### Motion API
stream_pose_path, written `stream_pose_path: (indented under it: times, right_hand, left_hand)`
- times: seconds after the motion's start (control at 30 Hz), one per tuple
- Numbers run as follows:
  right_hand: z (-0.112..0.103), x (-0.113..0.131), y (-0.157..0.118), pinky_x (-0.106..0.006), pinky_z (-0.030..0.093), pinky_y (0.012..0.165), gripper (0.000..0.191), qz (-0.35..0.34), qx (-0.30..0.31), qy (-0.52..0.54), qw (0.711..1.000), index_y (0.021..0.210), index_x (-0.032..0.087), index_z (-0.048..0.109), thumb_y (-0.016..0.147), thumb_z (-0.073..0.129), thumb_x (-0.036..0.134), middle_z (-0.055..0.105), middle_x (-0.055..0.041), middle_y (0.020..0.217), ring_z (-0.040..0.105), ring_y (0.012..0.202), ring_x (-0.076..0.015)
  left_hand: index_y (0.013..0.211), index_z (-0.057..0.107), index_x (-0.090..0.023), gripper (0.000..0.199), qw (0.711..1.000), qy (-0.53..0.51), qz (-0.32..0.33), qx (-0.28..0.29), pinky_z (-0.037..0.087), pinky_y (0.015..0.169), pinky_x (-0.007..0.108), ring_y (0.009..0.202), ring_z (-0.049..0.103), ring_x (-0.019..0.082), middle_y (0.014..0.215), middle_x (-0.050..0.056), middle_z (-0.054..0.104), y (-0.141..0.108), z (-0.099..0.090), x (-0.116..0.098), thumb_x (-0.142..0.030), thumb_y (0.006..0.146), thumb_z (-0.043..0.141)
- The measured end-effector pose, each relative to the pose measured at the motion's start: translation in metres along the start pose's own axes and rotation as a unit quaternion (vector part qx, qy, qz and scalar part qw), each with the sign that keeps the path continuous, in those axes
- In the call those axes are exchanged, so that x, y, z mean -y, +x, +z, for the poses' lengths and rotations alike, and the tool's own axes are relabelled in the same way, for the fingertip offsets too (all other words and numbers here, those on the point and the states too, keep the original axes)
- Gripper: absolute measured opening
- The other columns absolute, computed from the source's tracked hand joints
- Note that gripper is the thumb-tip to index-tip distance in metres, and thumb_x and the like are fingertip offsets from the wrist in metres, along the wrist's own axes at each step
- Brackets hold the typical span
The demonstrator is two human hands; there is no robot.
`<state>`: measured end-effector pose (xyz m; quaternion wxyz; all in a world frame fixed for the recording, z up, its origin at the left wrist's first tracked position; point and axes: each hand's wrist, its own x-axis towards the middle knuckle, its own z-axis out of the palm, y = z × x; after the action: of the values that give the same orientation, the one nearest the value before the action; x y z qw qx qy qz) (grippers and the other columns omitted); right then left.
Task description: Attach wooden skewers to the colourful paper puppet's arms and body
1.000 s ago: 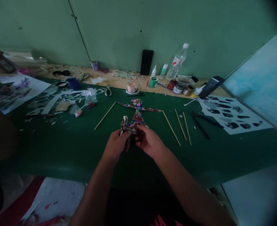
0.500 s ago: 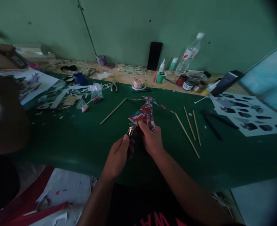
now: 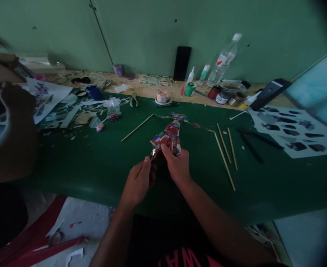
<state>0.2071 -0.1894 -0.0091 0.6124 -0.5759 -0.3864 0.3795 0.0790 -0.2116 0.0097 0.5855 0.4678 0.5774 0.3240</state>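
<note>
My left hand (image 3: pixel 138 181) is closed around a small shiny metal tool (image 3: pixel 154 152), its thumb on top; most of the tool is hidden, so I cannot tell its exact kind. The tool's tip is at the lower edge of a colourful patterned puppet (image 3: pixel 172 129). My right hand (image 3: pixel 177 163) pinches that puppet by the bottom of its flared skirt, thumb on top and fingers underneath. The puppet's thin arms spread to both sides, each ending at a wooden stick, one left (image 3: pixel 137 128) and one right (image 3: pixel 224 161).
Two loose sticks (image 3: pixel 232 148) and dark-handled pliers (image 3: pixel 251 144) lie to the right, near a cut-out sheet (image 3: pixel 299 129). Paper scraps and small bags (image 3: pixel 113 107) are at left, beside a co-worker's arm (image 3: pixel 16 122). Paint jars (image 3: pixel 190 89), a phone (image 3: pixel 182 63) and a bottle (image 3: pixel 225 61) line the back.
My hands have shifted slightly left with the puppet and tool. The right stick has swung more upright. The co-worker's hand at left has moved right.
</note>
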Motion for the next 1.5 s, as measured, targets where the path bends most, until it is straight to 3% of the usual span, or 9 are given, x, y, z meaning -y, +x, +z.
stream_pose_path:
  times: [0.3,0.93,1.13,1.23,1.3,1.4,1.5]
  right_hand:
    - [-0.002,0.001,-0.002,-0.028,0.050,0.060,0.019,-0.003,0.011,0.002,1.000,0.073,0.017,0.071,0.078,0.066,0.036,0.067,-0.0017,0.066,0.062,0.063,-0.0159]
    - [0.001,0.008,-0.004,-0.029,0.048,0.060,0.019,0.005,-0.005,-0.007,1.000,0.069,0.019,0.070,0.076,0.065,0.035,0.069,-0.0023,0.066,0.065,0.066,-0.0179]
    - [-0.001,0.009,-0.001,-0.029,0.047,0.059,0.022,0.007,0.003,-0.011,1.000,0.065,0.018,0.068,0.075,0.067,0.037,0.067,-0.0024,0.063,0.063,0.063,-0.0176]
    - [-0.003,0.008,-0.003,-0.031,0.050,0.067,0.020,0.028,0.051,0.048,0.997,0.073,0.019,0.069,0.075,0.067,0.040,0.068,-0.0028,0.071,0.064,0.070,-0.0182]
    - [-0.001,0.006,-0.008,-0.033,0.051,0.076,0.019,0.058,0.125,0.123,0.983,0.083,0.022,0.070,0.076,0.068,0.039,0.069,-0.0023,0.080,0.065,0.078,-0.0184]
    - [0.011,0.004,-0.018,-0.036,0.049,0.088,0.031,0.120,0.251,0.229,0.933,0.102,0.025,0.066,0.073,0.072,0.037,0.070,-0.0017,0.094,0.066,0.090,-0.0188]
    - [0.031,0.006,-0.019,-0.040,0.051,0.087,0.045,0.148,0.327,0.339,0.870,0.113,0.027,0.060,0.072,0.072,0.040,0.069,-0.0035,0.103,0.066,0.094,-0.0219]
  left_hand:
    - [0.074,0.059,-0.015,0.054,0.999,0.036,-0.002,-0.028,0.033,0.038,0.020,0.039,0.046,0.010,0.050,-0.001,0.050,0.001,0.002,0.000,-0.062,0.088,0.036]
    - [0.061,0.053,-0.017,0.054,0.992,0.097,0.067,-0.052,0.028,0.035,0.020,0.034,0.042,0.010,0.042,-0.001,0.047,0.006,0.002,0.011,-0.058,0.090,0.033]
    - [0.064,0.052,-0.018,0.051,0.996,0.054,0.045,-0.059,0.025,0.031,0.019,0.029,0.039,0.009,0.039,-0.003,0.044,0.006,0.003,0.009,-0.060,0.089,0.037]
    - [0.065,0.052,-0.018,0.052,0.997,0.035,0.018,-0.068,0.025,0.030,0.020,0.029,0.039,0.010,0.039,-0.004,0.044,0.005,0.004,-0.001,-0.062,0.088,0.037]
    - [0.060,0.050,-0.018,0.054,0.997,0.042,0.013,-0.065,0.026,0.030,0.020,0.030,0.039,0.010,0.038,-0.003,0.044,0.005,0.004,-0.009,-0.062,0.088,0.036]
    - [0.055,0.048,-0.018,0.052,0.997,0.037,0.038,-0.064,0.029,0.033,0.021,0.033,0.041,0.010,0.041,-0.002,0.046,0.006,0.004,-0.021,-0.057,0.088,0.038]
    - [0.062,0.053,-0.019,0.040,0.996,0.012,0.021,-0.087,0.031,0.034,0.021,0.035,0.044,0.010,0.045,-0.002,0.049,0.010,0.003,-0.030,-0.047,0.088,0.041]
